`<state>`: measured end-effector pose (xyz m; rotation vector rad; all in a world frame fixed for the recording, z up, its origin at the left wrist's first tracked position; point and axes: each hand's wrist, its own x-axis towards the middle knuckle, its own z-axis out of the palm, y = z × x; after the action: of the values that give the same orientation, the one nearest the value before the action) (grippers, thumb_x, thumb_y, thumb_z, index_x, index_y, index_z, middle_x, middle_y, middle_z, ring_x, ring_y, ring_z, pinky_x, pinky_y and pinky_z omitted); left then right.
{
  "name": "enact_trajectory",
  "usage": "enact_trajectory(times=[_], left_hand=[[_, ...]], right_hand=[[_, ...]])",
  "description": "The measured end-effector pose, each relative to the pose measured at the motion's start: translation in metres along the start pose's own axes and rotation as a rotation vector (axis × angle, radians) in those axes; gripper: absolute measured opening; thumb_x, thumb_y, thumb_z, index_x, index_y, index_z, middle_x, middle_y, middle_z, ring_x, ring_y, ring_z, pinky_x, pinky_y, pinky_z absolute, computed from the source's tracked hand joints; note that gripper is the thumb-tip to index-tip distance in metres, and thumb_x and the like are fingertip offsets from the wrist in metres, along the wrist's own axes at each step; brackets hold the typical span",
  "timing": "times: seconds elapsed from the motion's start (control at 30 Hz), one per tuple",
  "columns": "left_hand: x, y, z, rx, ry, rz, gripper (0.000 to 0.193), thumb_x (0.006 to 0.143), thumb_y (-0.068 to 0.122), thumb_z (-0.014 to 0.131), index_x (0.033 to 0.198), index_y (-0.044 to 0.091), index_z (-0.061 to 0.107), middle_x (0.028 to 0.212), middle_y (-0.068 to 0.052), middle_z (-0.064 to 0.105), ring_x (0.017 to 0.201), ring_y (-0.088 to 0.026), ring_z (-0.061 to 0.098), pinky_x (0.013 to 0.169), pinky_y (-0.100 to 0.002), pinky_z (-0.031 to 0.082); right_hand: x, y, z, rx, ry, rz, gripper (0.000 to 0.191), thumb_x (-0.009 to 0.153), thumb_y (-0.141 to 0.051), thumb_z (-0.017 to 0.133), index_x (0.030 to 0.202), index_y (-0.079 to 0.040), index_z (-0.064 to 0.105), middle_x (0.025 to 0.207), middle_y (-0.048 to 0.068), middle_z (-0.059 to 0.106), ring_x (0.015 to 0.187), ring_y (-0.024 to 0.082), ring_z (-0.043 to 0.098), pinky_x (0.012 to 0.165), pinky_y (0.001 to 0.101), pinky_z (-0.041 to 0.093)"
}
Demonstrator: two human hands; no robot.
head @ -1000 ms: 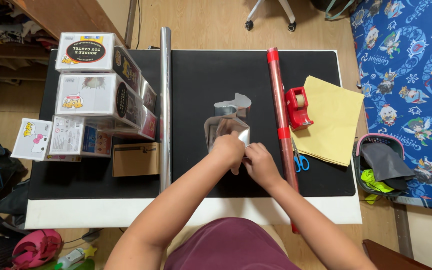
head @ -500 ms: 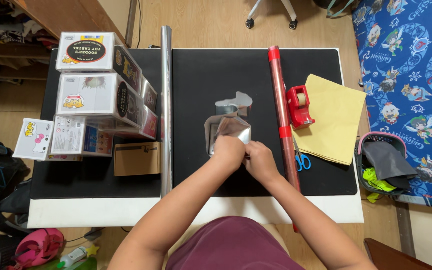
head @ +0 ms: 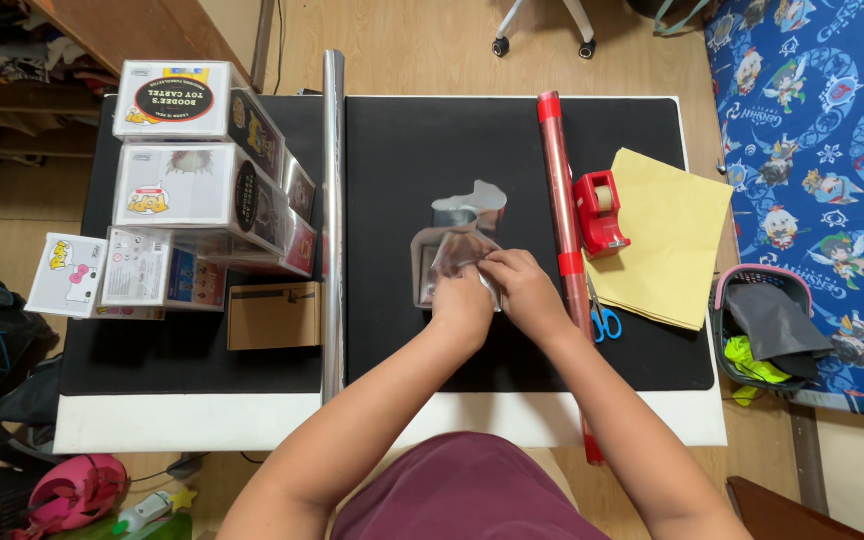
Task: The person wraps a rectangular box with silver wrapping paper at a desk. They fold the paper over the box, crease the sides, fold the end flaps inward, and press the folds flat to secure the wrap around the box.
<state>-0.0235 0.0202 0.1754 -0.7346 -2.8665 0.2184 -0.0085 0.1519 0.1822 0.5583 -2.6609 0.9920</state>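
Note:
A small object wrapped in shiny silver paper (head: 449, 243) lies in the middle of the black mat (head: 422, 150). My left hand (head: 463, 304) presses on its near edge. My right hand (head: 524, 287) sits beside it and pinches a fold of the silver paper at the object's right corner. Both hands touch each other over the wrapped object. A flap of the silver paper (head: 477, 198) sticks out on the far side.
A long silver roll (head: 333, 210) lies left of the hands, a red roll (head: 564, 230) to the right. Red tape dispenser (head: 600, 211), yellow paper (head: 674, 236), blue scissors (head: 604, 320). Stacked toy boxes (head: 197, 180) and a brown box (head: 273, 316) at left. Basket (head: 767, 325) at right.
Both hands have shifted slightly over the silver wrapped object, working its near right corner. Nothing else on the table has moved.

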Motion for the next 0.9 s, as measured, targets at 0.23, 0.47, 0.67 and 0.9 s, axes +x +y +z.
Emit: enact_trajectory(times=[0.23, 0.47, 0.67, 0.9], left_hand=[[0.002, 0.0, -0.004, -0.191, -0.724, 0.035, 0.034, 0.091, 0.017, 0.069, 0.122, 0.005, 0.073, 0.131, -0.012, 0.069, 0.132, -0.037, 0.054, 0.101, -0.047, 0.049], [0.007, -0.004, -0.015, -0.156, -0.717, 0.034, 0.039, 0.088, 0.02, 0.072, 0.123, 0.003, 0.072, 0.132, -0.016, 0.066, 0.131, -0.035, 0.053, 0.096, -0.047, 0.05], [-0.011, -0.012, -0.042, -0.212, -0.556, 0.089, 0.02, 0.093, 0.012, 0.066, 0.108, 0.008, 0.077, 0.111, -0.012, 0.075, 0.107, -0.027, 0.07, 0.099, -0.046, 0.048], [-0.034, -0.063, -0.064, -0.38, -0.079, 0.171, 0.02, 0.083, 0.008, 0.063, 0.101, 0.006, 0.071, 0.1, -0.012, 0.074, 0.098, -0.026, 0.071, 0.11, -0.051, 0.04]], right_hand=[[0.0, -0.001, 0.017, -0.058, -0.056, -0.074, 0.033, 0.087, -0.009, 0.065, 0.119, -0.004, 0.072, 0.128, 0.012, 0.068, 0.121, 0.031, 0.063, 0.103, 0.0397, 0.05], [0.014, -0.001, 0.015, -0.049, -0.301, -0.003, 0.043, 0.088, -0.016, 0.062, 0.13, -0.008, 0.066, 0.144, 0.011, 0.058, 0.136, 0.032, 0.049, 0.112, 0.0425, 0.04], [0.02, 0.01, 0.013, 0.046, -0.373, 0.005, 0.049, 0.085, -0.014, 0.067, 0.134, -0.007, 0.064, 0.148, 0.014, 0.054, 0.136, 0.036, 0.047, 0.112, 0.0437, 0.04], [0.026, 0.016, 0.006, 0.087, -0.409, -0.026, 0.047, 0.082, -0.009, 0.075, 0.129, -0.013, 0.07, 0.146, 0.01, 0.058, 0.127, 0.035, 0.053, 0.109, 0.0434, 0.045]])
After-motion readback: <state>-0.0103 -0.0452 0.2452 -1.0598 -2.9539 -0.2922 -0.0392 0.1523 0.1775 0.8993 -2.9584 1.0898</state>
